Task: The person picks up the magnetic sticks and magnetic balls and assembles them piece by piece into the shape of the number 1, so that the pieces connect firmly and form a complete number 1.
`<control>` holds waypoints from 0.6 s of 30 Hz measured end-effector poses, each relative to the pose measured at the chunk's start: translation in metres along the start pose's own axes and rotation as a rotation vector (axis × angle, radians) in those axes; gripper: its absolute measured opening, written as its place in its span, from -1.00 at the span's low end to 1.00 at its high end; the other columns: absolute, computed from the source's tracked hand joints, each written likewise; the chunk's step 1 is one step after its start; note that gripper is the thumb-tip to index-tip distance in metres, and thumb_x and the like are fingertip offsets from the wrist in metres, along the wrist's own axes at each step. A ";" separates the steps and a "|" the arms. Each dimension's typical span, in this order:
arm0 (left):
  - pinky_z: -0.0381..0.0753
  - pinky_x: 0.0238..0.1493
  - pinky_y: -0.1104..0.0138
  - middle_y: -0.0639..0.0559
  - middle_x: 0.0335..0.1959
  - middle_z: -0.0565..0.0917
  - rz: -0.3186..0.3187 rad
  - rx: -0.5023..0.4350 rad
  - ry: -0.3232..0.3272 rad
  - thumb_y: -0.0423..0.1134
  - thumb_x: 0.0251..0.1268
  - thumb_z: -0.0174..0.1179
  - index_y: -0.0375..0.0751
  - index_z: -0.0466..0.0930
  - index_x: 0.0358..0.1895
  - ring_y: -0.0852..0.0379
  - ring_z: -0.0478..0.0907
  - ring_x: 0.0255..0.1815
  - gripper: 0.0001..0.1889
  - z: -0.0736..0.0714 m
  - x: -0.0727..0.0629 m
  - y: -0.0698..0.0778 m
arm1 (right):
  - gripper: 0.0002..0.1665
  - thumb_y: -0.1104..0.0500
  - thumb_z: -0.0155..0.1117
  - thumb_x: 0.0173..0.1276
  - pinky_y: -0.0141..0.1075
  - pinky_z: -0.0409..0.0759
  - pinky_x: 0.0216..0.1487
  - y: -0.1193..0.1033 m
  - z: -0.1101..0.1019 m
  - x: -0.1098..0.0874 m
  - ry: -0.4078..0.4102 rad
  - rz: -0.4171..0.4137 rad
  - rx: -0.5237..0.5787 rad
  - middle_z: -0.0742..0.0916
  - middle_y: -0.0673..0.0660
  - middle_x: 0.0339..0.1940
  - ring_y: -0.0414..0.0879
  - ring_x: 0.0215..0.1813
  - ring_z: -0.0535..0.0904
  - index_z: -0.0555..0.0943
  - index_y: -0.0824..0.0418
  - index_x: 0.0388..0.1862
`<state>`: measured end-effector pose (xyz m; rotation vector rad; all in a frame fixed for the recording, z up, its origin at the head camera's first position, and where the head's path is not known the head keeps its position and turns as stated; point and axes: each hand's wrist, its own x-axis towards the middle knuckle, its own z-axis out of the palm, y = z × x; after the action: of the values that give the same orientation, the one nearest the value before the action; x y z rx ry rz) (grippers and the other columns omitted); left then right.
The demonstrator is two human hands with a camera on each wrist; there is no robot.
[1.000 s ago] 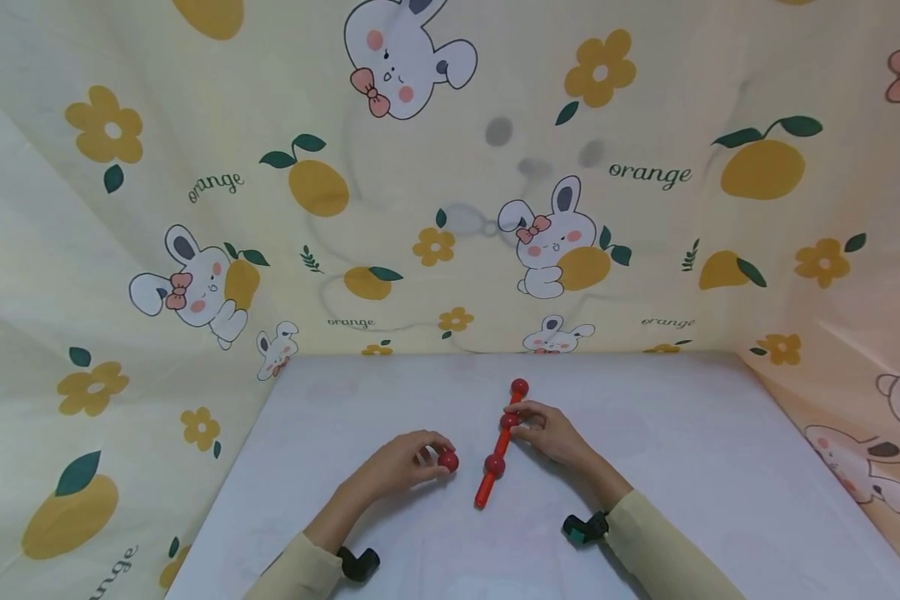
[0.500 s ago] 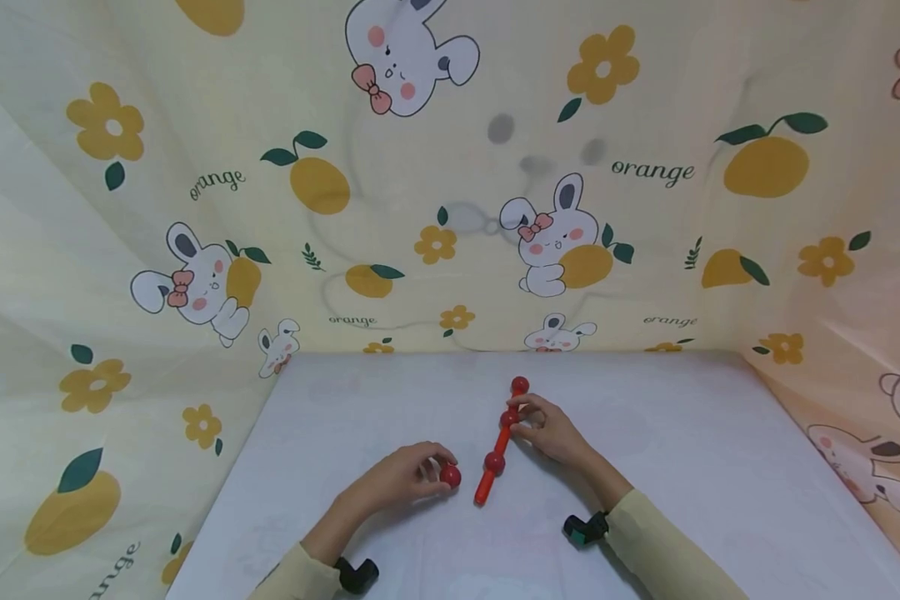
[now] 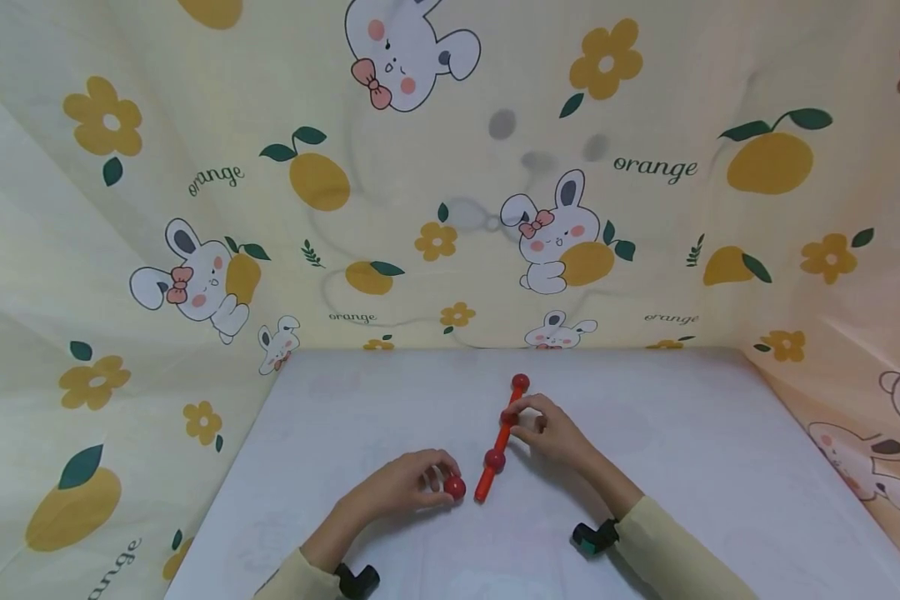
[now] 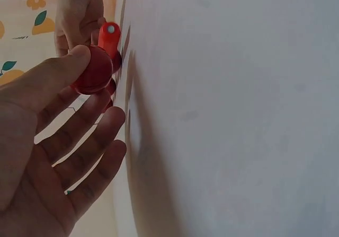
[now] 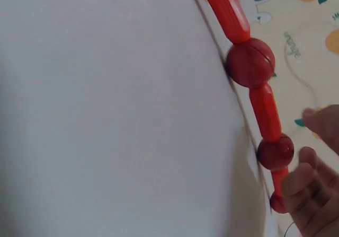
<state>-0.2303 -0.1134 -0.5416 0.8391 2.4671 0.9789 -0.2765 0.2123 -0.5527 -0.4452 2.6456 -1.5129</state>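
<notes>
A red ball (image 3: 455, 487) is pinched between the thumb and fingertips of my left hand (image 3: 408, 482), its other fingers spread in the left wrist view. Just right of it lies a straight chain of red balls and orange-red rods on the table. The chain's near rod (image 3: 484, 485) has a bare end, with a small pale round spot in the left wrist view. Beyond it come a ball (image 3: 495, 460), a middle ball (image 5: 275, 151) and a far ball (image 3: 521, 382). Around the middle ball is my right hand (image 3: 557, 431), fingers loosely bent, thumb apart from the ball in the right wrist view.
The white table (image 3: 645, 433) ends at a cream curtain (image 3: 435, 167) printed with rabbits, oranges and flowers, which also hangs at both sides. Each wrist carries a small black camera, such as the right wrist camera (image 3: 594, 538).
My left hand has brought the ball nearer to me and slightly right, beside the chain's near end. The right hand stays by the middle ball, its finger now covering more of it.
</notes>
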 end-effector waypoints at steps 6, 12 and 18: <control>0.63 -0.04 0.40 0.39 -0.10 0.67 0.001 0.013 -0.006 -0.07 0.36 0.53 0.18 0.65 0.14 0.36 0.60 -0.12 -0.64 0.005 0.001 -0.001 | -0.58 0.24 0.50 0.46 -0.34 0.58 -0.35 -0.003 0.003 -0.007 -0.045 -0.115 -0.020 0.68 0.02 0.23 -0.08 -0.34 0.50 0.68 0.02 0.25; 0.63 -0.05 0.41 0.39 -0.09 0.68 0.008 0.004 -0.007 -0.12 0.34 0.55 0.16 0.64 0.12 0.35 0.62 -0.13 -0.63 0.008 -0.001 0.002 | -0.55 0.24 0.52 0.44 -0.36 0.61 -0.32 -0.007 0.010 -0.012 -0.170 -0.241 -0.059 0.68 0.04 0.22 -0.03 -0.31 0.55 0.68 0.01 0.26; 0.61 -0.08 0.41 0.37 -0.10 0.68 0.001 0.006 -0.008 -0.14 0.31 0.56 0.13 0.64 0.10 0.34 0.61 -0.13 -0.63 0.010 -0.003 0.006 | -0.57 0.17 0.51 0.46 -0.23 0.66 0.03 -0.012 0.019 -0.016 -0.293 -0.261 -0.069 0.71 -0.07 0.24 0.02 0.15 0.59 0.70 -0.03 0.27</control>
<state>-0.2207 -0.1069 -0.5442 0.8443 2.4645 0.9663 -0.2554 0.1956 -0.5538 -0.9700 2.4883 -1.2955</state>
